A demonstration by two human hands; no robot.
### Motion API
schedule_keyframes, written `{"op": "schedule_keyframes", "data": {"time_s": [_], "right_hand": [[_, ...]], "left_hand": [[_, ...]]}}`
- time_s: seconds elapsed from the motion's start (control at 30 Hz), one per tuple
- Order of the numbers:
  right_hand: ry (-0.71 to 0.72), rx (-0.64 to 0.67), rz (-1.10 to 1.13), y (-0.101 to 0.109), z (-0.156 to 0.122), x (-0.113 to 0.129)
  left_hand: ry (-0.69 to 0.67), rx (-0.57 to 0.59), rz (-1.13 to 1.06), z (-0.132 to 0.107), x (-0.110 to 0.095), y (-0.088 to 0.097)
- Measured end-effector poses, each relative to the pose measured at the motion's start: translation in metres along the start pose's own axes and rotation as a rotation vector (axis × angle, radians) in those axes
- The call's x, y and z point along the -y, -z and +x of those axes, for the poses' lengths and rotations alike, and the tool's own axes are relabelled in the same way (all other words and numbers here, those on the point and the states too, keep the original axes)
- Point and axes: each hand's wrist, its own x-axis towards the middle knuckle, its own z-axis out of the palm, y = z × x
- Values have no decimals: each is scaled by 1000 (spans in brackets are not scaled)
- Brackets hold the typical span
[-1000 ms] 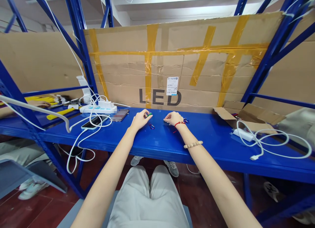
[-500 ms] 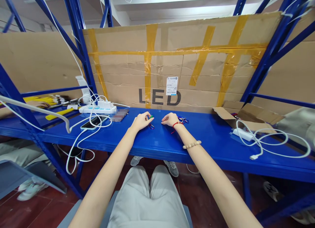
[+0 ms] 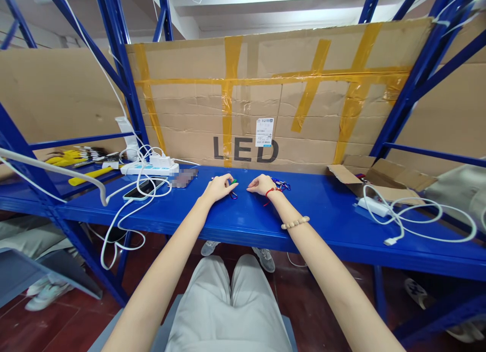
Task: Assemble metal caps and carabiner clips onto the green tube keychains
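Take the cardboard panel marked LED (image 3: 299, 101) as your landmark: in front of its right end, on the blue worktop (image 3: 319, 220), stands an open carton (image 3: 345, 173) with its flaps spread, and something small and reddish shows inside by the left flap, too small to make out. A white adapter (image 3: 374, 206) lies on your side of that carton, its cable looped to the right. Both your arms reach forward and converge toward the panel's lettering, backs of the hands up and wrists low over the worktop. Your left hand (image 3: 219, 188) is in front of the L, and your right hand (image 3: 261, 185) in front of the D (a red string bracelet (image 3: 273, 190) on that wrist, wooden beads (image 3: 295, 223) behind it), with a gap between the two. On the left, your thumb and forefinger are closed on a small green clip (image 3: 234, 181), in front of the panel's E; a red clip (image 3: 234, 195) lies just below those fingers, partly covered. On the right, your fingers curl inward, but you cannot tell whether they meet or pinch anything. Blue clips (image 3: 282, 185) lie just beyond that wrist, right of the D.
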Motion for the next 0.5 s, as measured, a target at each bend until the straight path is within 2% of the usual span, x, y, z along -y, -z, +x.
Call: {"op": "schedule_keyframes", "data": {"time_s": [0.17, 0.3, 0.4, 0.5], "right_hand": [[41, -116, 68, -1, -1, 3], [185, -247, 192, -2, -1, 13], [281, -283, 270, -3, -1, 20], [311, -307, 308, -4, 0, 20]], "left_hand": [[-20, 20, -12, 0, 0, 0], [-38, 28, -39, 1, 2, -1], [-47, 21, -57, 2, 3, -2], [-57, 17, -62, 2, 3, -2]]}}
